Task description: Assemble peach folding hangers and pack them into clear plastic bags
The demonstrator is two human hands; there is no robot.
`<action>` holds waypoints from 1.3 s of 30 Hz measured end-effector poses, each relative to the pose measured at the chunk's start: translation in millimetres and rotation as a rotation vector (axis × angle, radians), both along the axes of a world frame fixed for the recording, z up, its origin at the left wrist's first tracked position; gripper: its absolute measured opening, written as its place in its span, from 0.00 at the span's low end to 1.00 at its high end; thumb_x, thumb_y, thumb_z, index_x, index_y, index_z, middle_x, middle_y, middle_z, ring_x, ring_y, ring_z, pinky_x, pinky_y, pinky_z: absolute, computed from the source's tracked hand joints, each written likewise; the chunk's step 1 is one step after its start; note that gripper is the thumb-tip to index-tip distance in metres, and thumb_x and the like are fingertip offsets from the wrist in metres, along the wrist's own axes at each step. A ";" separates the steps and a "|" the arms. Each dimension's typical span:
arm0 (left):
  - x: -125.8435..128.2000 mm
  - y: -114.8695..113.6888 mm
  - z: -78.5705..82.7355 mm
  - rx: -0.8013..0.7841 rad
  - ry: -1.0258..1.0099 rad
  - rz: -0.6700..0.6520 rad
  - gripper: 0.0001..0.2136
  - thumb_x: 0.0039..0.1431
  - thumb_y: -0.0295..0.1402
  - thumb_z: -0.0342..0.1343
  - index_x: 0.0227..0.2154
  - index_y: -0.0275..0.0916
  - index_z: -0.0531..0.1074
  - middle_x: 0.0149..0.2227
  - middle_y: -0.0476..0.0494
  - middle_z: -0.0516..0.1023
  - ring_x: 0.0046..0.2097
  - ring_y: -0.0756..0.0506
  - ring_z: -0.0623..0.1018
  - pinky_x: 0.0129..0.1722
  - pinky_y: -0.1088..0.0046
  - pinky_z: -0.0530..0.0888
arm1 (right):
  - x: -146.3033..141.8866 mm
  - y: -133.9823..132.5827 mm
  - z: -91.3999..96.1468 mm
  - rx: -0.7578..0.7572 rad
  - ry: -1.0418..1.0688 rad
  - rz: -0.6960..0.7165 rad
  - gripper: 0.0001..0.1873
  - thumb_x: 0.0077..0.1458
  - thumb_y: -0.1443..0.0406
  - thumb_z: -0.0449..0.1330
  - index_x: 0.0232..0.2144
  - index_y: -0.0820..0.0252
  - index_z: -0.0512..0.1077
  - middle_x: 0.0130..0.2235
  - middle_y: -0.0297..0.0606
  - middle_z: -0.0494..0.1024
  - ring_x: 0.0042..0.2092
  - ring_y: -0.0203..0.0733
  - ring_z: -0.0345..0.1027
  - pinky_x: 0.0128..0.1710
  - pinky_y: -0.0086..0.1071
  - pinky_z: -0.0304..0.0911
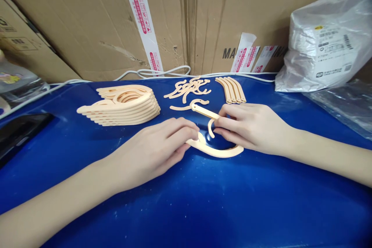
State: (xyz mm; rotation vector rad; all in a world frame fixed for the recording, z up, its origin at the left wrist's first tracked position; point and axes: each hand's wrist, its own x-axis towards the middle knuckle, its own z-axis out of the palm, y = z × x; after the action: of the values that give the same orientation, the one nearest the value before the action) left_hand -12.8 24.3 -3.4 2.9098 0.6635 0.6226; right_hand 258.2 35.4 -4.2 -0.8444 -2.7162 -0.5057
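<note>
A cream plastic folding hanger lies between my hands, low over the blue table (186, 209). My left hand (162, 149) is closed, its fingers pinching the left end of the curved hanger arm (216, 152). My right hand (251, 128) is closed too, thumb and fingers gripping a straighter hanger arm (205, 112) that points up and to the left. A small curved hook end (210, 128) shows beside the right fingertips. My fingers hide where these parts meet. Just behind the raised arm lies a loose hook (178, 107).
Folded hangers (124, 104) are stacked at the left. Behind my hands are a heap of loose hooks (188, 88) and a row of several hanger arms (231, 90). A phone (23, 133), a white cable (162, 73), cardboard boxes (95, 27) and a plastic-wrapped parcel (325, 38) border the area.
</note>
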 end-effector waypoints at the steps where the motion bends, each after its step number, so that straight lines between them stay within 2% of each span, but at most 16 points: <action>1: -0.5 1.8 -0.1 0.013 -0.005 0.016 0.07 0.69 0.24 0.49 0.46 0.37 0.68 0.50 0.45 0.73 0.48 0.49 0.74 0.48 0.74 0.71 | -0.8 -0.8 0.2 -0.003 0.000 0.012 0.17 0.70 0.61 0.46 0.37 0.59 0.74 0.36 0.39 0.74 0.31 0.40 0.69 0.30 0.33 0.57; 3: -0.9 4.5 0.9 0.076 0.006 0.041 0.05 0.69 0.25 0.50 0.43 0.38 0.68 0.48 0.45 0.74 0.46 0.48 0.74 0.45 0.73 0.71 | -2.1 -2.3 0.7 -0.016 0.009 0.033 0.18 0.70 0.61 0.46 0.38 0.58 0.74 0.35 0.38 0.74 0.30 0.39 0.68 0.30 0.33 0.57; 7: -0.2 6.0 6.0 0.299 0.047 0.092 0.03 0.68 0.26 0.51 0.36 0.37 0.67 0.38 0.44 0.73 0.39 0.45 0.71 0.38 0.69 0.68 | -4.0 -5.2 0.9 -0.043 0.022 0.052 0.19 0.70 0.60 0.45 0.37 0.58 0.74 0.34 0.38 0.73 0.29 0.39 0.65 0.30 0.33 0.57; 9: -0.1 5.4 7.5 0.376 0.056 0.134 0.06 0.67 0.28 0.53 0.32 0.37 0.64 0.32 0.46 0.70 0.35 0.45 0.69 0.34 0.68 0.65 | -5.0 -6.6 1.0 -0.050 0.021 0.058 0.21 0.71 0.60 0.44 0.38 0.59 0.75 0.34 0.38 0.73 0.29 0.39 0.65 0.30 0.34 0.57; 11: -0.4 4.6 7.3 0.387 0.061 0.168 0.10 0.67 0.30 0.54 0.29 0.39 0.61 0.27 0.49 0.65 0.31 0.46 0.66 0.30 0.68 0.62 | -6.2 -8.2 1.1 -0.054 0.022 0.072 0.22 0.71 0.59 0.43 0.37 0.59 0.75 0.34 0.38 0.73 0.29 0.39 0.65 0.30 0.34 0.56; 14: -0.8 3.4 5.0 0.362 0.051 0.195 0.14 0.67 0.31 0.54 0.26 0.40 0.58 0.24 0.52 0.61 0.28 0.47 0.64 0.28 0.70 0.60 | -7.4 -10.1 1.4 -0.058 0.028 0.087 0.25 0.71 0.56 0.42 0.37 0.59 0.77 0.34 0.38 0.73 0.29 0.39 0.64 0.29 0.34 0.55; 16: -0.6 1.9 3.7 0.315 0.046 0.203 0.14 0.67 0.30 0.53 0.26 0.40 0.57 0.25 0.52 0.63 0.29 0.47 0.65 0.29 0.70 0.60 | -7.7 -10.8 1.5 -0.060 0.037 0.090 0.26 0.71 0.55 0.42 0.38 0.59 0.77 0.34 0.38 0.73 0.29 0.39 0.64 0.29 0.34 0.55; 20: 1.3 -4.4 3.8 0.099 -0.012 0.223 0.13 0.68 0.31 0.52 0.27 0.40 0.57 0.29 0.50 0.70 0.34 0.46 0.70 0.33 0.70 0.64 | -8.4 -12.2 1.7 -0.072 0.044 0.104 0.27 0.70 0.54 0.42 0.40 0.61 0.77 0.33 0.38 0.72 0.28 0.40 0.63 0.30 0.35 0.56; 24: 6.4 -10.8 3.7 -0.111 -0.117 0.316 0.12 0.65 0.37 0.55 0.29 0.40 0.60 0.30 0.51 0.68 0.33 0.47 0.70 0.31 0.72 0.65 | -11.9 -18.2 2.8 -0.101 0.074 0.123 0.28 0.70 0.53 0.41 0.41 0.62 0.77 0.31 0.37 0.70 0.28 0.40 0.61 0.29 0.35 0.56; 29: 14.0 -13.4 1.3 -0.150 -0.157 0.366 0.13 0.59 0.36 0.61 0.32 0.41 0.60 0.34 0.51 0.70 0.35 0.46 0.71 0.32 0.70 0.67 | -19.2 -28.4 1.5 -0.083 0.085 0.164 0.26 0.68 0.50 0.46 0.45 0.63 0.74 0.33 0.37 0.71 0.30 0.42 0.61 0.30 0.36 0.57; 33: 15.1 -15.1 1.9 -0.218 -0.182 0.373 0.08 0.60 0.29 0.56 0.33 0.41 0.60 0.39 0.49 0.73 0.38 0.46 0.74 0.34 0.69 0.69 | -21.4 -29.7 -1.6 -0.029 0.060 0.179 0.17 0.68 0.57 0.50 0.48 0.63 0.72 0.35 0.37 0.72 0.33 0.42 0.64 0.30 0.36 0.56; 36: 13.0 -15.6 2.6 -0.199 -0.174 0.371 0.04 0.61 0.27 0.53 0.35 0.41 0.62 0.37 0.50 0.74 0.36 0.47 0.74 0.34 0.70 0.70 | -20.4 -28.3 -3.2 -0.022 0.053 0.209 0.18 0.69 0.58 0.50 0.51 0.63 0.71 0.36 0.36 0.74 0.34 0.42 0.65 0.30 0.37 0.56; 39: 10.4 -13.0 2.1 -0.133 -0.156 0.377 0.07 0.62 0.29 0.54 0.43 0.41 0.66 0.35 0.51 0.74 0.35 0.47 0.74 0.33 0.71 0.69 | -18.3 -27.2 -2.2 0.018 0.067 0.252 0.19 0.69 0.58 0.50 0.51 0.65 0.71 0.34 0.37 0.76 0.34 0.41 0.66 0.31 0.36 0.56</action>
State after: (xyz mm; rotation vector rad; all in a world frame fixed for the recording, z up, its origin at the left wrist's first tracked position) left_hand -2.4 11.3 -1.3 2.5975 1.1939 0.7971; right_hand 239.9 8.2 -6.4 -0.4945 -2.6996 -0.4377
